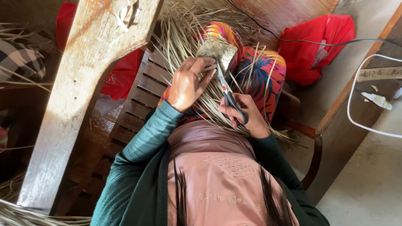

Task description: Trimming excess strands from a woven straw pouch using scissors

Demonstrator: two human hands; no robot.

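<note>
Left hand [188, 83] gripping small woven palm-leaf piece [217, 52] over lap, fingers [205, 67] curled on its edge. Right hand [245, 115] closed through scissors [228, 94] handles, blades up against weave. Loose palm strips [180, 37] splayed over wooden slatted chair [134, 100].

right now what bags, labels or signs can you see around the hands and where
Red plastic bag: upper right on the floor, crumpled, shiny.
Second red bag: upper left behind the wooden plank, mostly hidden.
Handwritten label: right edge, pale strip on the wooden beam, dark letters.
Printed shirt: bottom centre, pink with faint lettering.
</note>
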